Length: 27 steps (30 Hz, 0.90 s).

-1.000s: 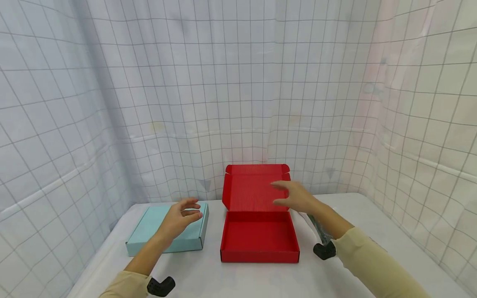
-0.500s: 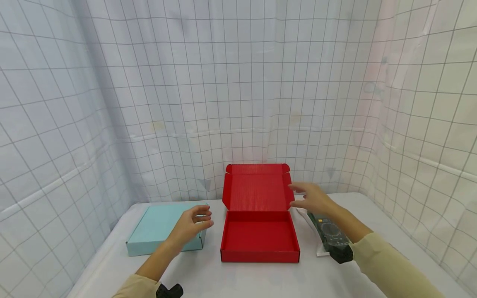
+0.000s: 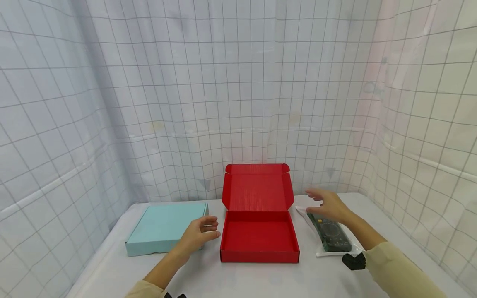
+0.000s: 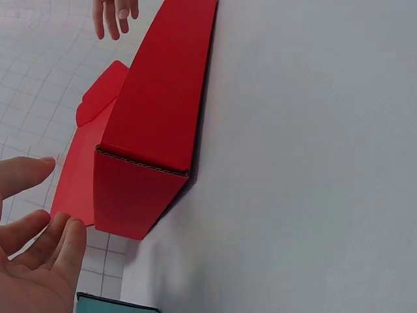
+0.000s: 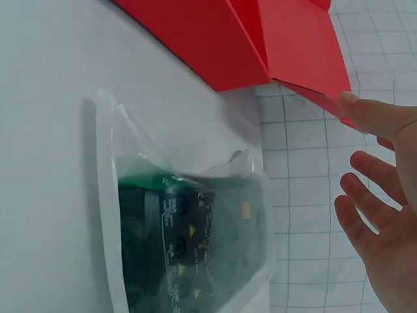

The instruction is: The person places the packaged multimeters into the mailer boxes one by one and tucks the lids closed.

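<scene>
Since a second ago the right hand [image 3: 329, 205] has left the lid of the red box [image 3: 259, 236] and moved right; it now hovers over the far end of the bagged meter [image 3: 329, 232], fingers spread and loose, gripping nothing. Whether it touches the bag cannot be told. The left hand [image 3: 199, 234] has drifted off the teal box [image 3: 162, 227] toward the red box and now hangs between the two, just short of the red box's left wall, fingers relaxed and holding nothing.

The red box sits open in the middle of the white table [image 3: 261, 277], its lid standing upright at the back and the tray showing only its red floor. The meter, dark green in a clear plastic bag, lies on the table just to the right of the red box, apart from it. The teal box lies closed to the left.
</scene>
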### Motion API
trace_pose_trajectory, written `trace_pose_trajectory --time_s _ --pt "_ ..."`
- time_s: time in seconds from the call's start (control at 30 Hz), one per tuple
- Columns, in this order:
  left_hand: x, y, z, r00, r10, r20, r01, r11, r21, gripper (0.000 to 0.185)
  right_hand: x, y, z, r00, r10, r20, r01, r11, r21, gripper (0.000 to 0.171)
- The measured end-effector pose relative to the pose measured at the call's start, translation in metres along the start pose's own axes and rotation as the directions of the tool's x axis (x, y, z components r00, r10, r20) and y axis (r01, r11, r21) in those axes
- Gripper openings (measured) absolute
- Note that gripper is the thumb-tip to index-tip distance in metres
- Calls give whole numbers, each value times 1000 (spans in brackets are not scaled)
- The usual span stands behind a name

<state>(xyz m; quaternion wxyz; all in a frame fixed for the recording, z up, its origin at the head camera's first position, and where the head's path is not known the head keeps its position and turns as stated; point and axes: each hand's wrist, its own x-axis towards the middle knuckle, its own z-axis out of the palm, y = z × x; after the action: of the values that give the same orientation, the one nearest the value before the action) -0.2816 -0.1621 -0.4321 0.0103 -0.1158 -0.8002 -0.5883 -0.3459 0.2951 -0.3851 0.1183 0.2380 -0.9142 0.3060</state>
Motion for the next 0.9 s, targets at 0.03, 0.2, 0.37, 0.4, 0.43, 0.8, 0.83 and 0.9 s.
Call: trace_pose_trajectory --time_s 0.03,0.2,0.37,0.4,0.43,0.8,0.83,0.9 --pt "-1 -1 2 1000 -8 1 8 1000 3 52 -3 3 0 1000 7 -5 -7 1000 0 61" --pt "-4 -3 11 999 -32 25 32 999 5 54 -14 18 1 999 36 -13 -36 999 -4 60" --pt "-7 -6 17 997 -65 35 65 998 7 58 -22 29 1 998 58 -21 -58 998 -1 62" --pt "-8 -6 17 997 -73 36 73 997 9 58 -23 30 2 997 69 -23 -69 998 0 63" --pt "-9 -6 18 996 -76 42 76 997 9 58 -24 32 3 997 72 -21 -72 997 1 63" --pt "-10 -12 18 990 -85 109 90 995 -34 53 -39 52 15 986 167 -14 -167 986 13 70" --pt "-10 -12 18 990 -82 111 87 996 -37 53 -40 52 15 986 167 -19 -167 986 3 70" --pt "-11 -13 18 990 -81 113 86 996 -40 54 -42 53 15 985 168 -26 -169 986 -19 72"
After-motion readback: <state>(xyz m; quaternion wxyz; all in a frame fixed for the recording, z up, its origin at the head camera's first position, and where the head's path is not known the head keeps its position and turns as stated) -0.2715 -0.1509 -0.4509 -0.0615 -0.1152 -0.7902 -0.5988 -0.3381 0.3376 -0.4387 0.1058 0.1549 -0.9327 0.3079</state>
